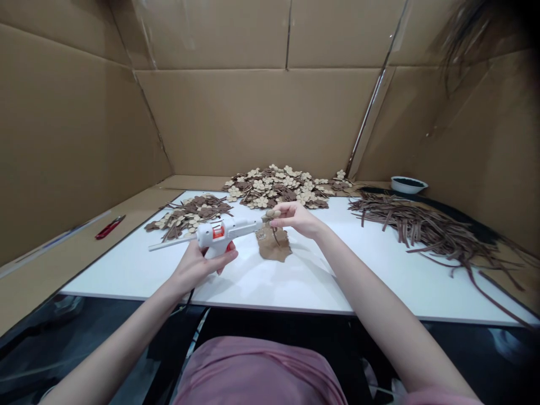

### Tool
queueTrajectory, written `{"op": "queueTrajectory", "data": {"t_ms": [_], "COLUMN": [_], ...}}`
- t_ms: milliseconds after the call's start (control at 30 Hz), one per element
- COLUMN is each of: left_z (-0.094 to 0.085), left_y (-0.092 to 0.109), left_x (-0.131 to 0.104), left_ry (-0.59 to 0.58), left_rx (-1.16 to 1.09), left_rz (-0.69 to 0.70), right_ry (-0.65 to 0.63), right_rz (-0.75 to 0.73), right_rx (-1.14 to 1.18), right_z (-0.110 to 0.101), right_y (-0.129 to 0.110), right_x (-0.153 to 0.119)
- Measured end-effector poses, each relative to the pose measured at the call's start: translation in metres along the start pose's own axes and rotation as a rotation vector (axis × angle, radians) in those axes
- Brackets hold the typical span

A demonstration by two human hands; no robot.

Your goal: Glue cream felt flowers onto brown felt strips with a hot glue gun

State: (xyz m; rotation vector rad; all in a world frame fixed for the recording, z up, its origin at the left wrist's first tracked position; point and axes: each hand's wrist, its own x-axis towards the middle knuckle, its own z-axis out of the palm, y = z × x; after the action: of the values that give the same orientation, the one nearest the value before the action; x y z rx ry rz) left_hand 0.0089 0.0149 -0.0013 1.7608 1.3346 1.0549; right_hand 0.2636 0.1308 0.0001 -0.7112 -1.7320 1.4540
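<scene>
A white glue gun [228,231] with an orange-red trigger is held in my left hand [202,263], its fingers wrapped round the handle. The gun's nozzle points right and meets a small beige flower piece [272,214]. My right hand [295,218] pinches that flower between thumb and fingers, and a thin brown strip hangs from it. Just below the nozzle and the flower lies a ragged brown scrap [274,247] on the white board [240,289], with a shiny patch near its upper left.
Beige and brown flowers form a big pile [278,188] at the back, and a smaller pile [194,214] lies left. Brown strips [422,225] spread on the right beside a white bowl [408,185]. A red cutter [110,227] lies far left. Cardboard walls [261,118] surround the board.
</scene>
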Motion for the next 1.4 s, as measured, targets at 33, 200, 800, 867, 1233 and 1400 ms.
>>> {"op": "queueTrajectory", "data": {"t_ms": [33,200,800,867,1233,1400], "left_z": [0.000,0.000,0.001,0.000,-0.016,-0.019], "left_y": [0.000,0.002,-0.002,-0.003,-0.008,-0.023], "left_x": [0.000,0.000,-0.001,-0.002,-0.005,-0.002], "left_ry": [0.000,-0.002,-0.005,-0.007,-0.079,-0.188], "left_rx": [0.002,0.005,-0.040,-0.043,-0.025,0.095], "left_rz": [-0.001,0.002,-0.024,-0.022,-0.078,-0.141], "right_ry": [0.000,-0.007,-0.026,-0.024,-0.003,0.022], "right_rz": [0.001,-0.007,-0.002,0.001,0.151,0.261], "right_rx": [-0.004,-0.003,-0.056,-0.062,-0.142,-0.171], "right_z": [0.000,0.000,-0.003,-0.003,-0.017,-0.022], "right_y": [0.000,-0.001,0.003,0.002,0.000,0.002], "right_x": [0.000,0.000,0.001,0.000,-0.003,-0.004]}}
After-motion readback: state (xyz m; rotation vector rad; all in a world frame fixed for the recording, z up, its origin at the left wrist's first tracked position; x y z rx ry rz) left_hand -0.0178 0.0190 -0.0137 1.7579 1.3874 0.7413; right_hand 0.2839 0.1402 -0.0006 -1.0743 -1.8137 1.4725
